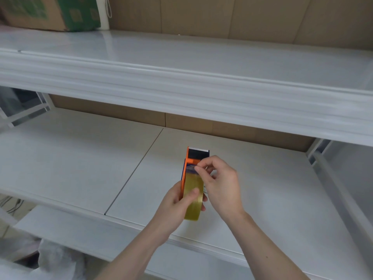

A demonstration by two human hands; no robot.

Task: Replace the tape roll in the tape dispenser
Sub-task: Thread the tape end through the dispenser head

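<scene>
An orange tape dispenser (190,156) with a dark blue side and a metal cutter at its far end is held above the lower white shelf (80,158). A yellowish clear tape roll (193,190) sits in it. My left hand (177,201) grips the dispenser and roll from the left, thumb pressed on the roll's face. My right hand (220,180) is on the right side, thumb and forefinger pinching the loose end of the tape near the top of the roll, just short of the cutter.
An upper white shelf (181,63) juts out above and in front of the lower one. A cardboard box (50,13) stands on it at the far left. White shelf uprights (319,154) stand at the right, and crumpled plastic (56,259) lies at the bottom left.
</scene>
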